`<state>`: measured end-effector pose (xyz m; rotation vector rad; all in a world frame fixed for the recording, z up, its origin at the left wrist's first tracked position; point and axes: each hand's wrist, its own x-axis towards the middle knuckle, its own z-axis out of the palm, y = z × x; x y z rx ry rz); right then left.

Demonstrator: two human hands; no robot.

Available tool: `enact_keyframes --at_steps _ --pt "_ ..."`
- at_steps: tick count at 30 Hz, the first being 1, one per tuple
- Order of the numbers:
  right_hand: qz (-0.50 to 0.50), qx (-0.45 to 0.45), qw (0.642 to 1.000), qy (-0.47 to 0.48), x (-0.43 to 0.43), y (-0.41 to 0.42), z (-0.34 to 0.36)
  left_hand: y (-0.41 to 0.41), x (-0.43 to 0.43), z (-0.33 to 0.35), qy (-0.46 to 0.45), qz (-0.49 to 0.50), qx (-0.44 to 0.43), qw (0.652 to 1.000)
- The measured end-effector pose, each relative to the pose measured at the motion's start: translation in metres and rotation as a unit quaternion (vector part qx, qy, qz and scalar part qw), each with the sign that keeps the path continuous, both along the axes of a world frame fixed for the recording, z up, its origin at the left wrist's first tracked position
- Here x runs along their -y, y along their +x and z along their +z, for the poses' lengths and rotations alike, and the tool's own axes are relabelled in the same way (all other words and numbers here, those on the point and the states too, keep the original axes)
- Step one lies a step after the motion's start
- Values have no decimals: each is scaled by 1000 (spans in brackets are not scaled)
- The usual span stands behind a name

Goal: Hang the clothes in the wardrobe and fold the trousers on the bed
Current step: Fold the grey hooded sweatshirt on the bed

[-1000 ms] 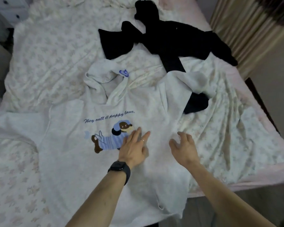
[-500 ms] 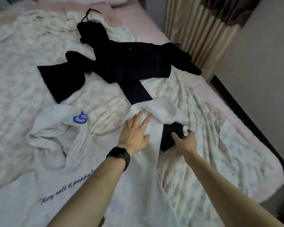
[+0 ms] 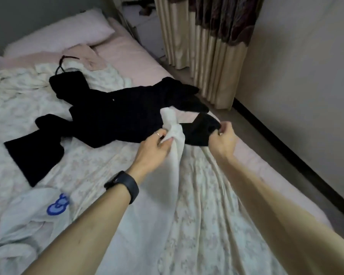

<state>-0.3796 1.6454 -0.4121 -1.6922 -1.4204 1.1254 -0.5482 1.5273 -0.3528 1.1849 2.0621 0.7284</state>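
At your left hand (image 3: pixel 153 149), fingers (image 3: pixel 161 135) clutch the white sleeve (image 3: pixel 176 130), holding it clear; just right of them, your right hand (image 3: pixel 223 139) pinches the black trouser leg (image 3: pixel 200 132) off the bed (image 3: pixel 216 195), probably freeing it for folding.

No text, nr or brand can be read here. The only sign is a blue emblem (image 3: pixel 57 205) on the hood of the white hoodie (image 3: pixel 22 231), which lies bottom left on the bed (image 3: pixel 143 64). The emblem is a rounded blue outline w/ white inside, approx. like a small figure. No letters can be made out in it.
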Motion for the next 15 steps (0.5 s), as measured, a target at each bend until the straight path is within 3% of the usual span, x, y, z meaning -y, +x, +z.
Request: enact_keyframes --at_steps 3,7,9,12,15 --pt "13 -69 997 24 -44 5 33 3 -36 23 -47 -5 128 991" --pt "91 -10 983 -161 -41 25 1 15 -67 15 -154 20 222 962" --pt "101 -34 961 -256 -8 34 -32 25 -76 -1 -177 30 198 964" --pt "66 -148 900 -406 33 43 -70 33 -78 -34 -267 -26 45 962" --pt "-4 -248 865 -437 44 43 -91 37 -77 -71 -327 -56 20 943"
